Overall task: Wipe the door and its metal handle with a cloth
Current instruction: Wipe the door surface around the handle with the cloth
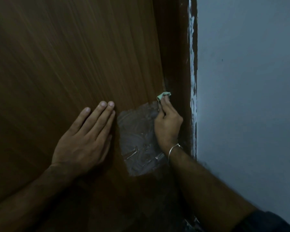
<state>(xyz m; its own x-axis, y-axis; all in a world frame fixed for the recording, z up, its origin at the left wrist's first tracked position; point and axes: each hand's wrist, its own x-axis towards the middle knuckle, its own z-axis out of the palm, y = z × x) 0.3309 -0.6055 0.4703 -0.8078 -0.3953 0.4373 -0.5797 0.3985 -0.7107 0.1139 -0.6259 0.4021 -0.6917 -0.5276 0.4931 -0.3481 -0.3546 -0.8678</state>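
Most of the view was filled by the brown wood-grain door (65, 56), with a blue-grey wall (249, 97) seen off to the right past the dark door frame (179, 47). A patterned metal plate (137, 139) was fixed near the door's edge; the handle itself couldn't really be made out. The left hand (84, 139) was laid flat on the door, fingers straight and pressed together. A small pale green cloth (162, 96) was pinched by the right hand (167, 124) and held right against the door's edge, above the plate. A thin bangle (173, 149) was worn on that wrist.
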